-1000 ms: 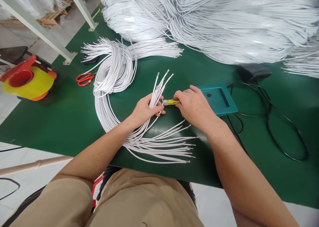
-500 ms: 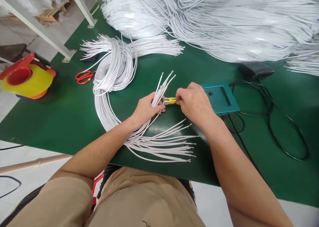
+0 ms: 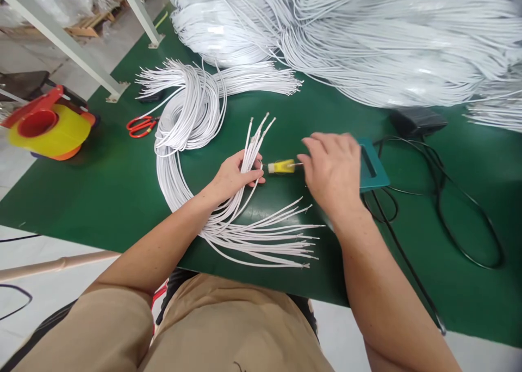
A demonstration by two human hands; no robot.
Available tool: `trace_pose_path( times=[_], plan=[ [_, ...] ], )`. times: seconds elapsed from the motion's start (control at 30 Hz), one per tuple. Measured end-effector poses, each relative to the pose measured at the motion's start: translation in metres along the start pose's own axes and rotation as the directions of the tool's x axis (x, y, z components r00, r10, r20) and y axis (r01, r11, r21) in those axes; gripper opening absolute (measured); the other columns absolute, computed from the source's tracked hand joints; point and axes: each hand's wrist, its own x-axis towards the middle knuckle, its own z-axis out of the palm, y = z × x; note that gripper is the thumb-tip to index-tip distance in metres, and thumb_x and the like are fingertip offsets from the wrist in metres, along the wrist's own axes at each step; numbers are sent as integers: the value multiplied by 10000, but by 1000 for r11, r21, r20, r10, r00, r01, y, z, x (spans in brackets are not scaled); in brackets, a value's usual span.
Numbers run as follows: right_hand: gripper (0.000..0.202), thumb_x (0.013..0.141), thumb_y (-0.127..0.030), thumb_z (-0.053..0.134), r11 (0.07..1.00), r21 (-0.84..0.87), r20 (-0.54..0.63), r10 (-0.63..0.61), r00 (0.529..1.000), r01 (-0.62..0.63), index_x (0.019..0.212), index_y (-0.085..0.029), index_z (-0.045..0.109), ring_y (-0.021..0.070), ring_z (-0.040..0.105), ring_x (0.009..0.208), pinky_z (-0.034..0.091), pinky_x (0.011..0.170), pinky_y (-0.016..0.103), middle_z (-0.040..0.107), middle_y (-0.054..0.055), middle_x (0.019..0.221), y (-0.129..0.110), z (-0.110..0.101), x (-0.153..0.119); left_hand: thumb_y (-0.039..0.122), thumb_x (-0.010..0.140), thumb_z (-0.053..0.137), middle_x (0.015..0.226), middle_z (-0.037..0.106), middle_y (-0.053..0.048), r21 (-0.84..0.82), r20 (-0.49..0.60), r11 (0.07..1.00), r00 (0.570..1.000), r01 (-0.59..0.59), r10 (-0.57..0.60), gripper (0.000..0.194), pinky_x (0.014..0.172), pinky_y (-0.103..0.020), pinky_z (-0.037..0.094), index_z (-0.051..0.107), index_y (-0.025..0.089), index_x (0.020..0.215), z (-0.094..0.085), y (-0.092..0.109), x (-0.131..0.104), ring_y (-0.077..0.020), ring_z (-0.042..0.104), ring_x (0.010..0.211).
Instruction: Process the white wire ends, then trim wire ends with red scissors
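Observation:
My left hand (image 3: 238,173) is closed round a small bunch of white wires (image 3: 253,143), whose stripped or twisted ends point up and away from me. Just right of those fingers is a small yellow tool (image 3: 284,167) with a pale tip, blurred, joined to the bunch by a thin line. A thin metal rod runs from its right end toward my right hand (image 3: 332,168). The fingers of that hand are apart and off the yellow body; whether they touch the rod is unclear. More loose wire ends (image 3: 277,241) fan out nearer my body.
A looped coil of white wires (image 3: 167,171) lies left, beside red-handled scissors (image 3: 142,126). Large wire bundles (image 3: 367,45) fill the back. Right are a teal tray (image 3: 379,171), a black box (image 3: 418,122) and black cables (image 3: 468,203). A yellow tape roll (image 3: 61,132) sits at far left.
My right hand has let go of the yellow tool's body and moved right, its fingers spreading. The tool now looks blurred. My left hand and its wires have shifted slightly left.

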Motion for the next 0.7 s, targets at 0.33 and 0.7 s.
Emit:
trace_pose_path(
  times=[0.33,0.7],
  plan=[
    [254,922,-234,449,893,290,356,-434,828,343,801,-119,641,266,543,892,410,739,380,638,133,808,-76,18,-15,243,726,728,982,650,-73,-162,57,979,989,-124,135,409,814,-277,482,529,146,1070,-12,-2,0,-147,619,888],
    [246,846,-389,533,316,674,677,99,729,-668,826,-159,616,78,499,435,456,410,206,650,6,720,-64,12,1,422,843,604,1105,636,-112,-434,244,892,970,124,-16,332,733,-289,504,653,157,1037,-11,6,-5,-167,618,843]
  ],
)
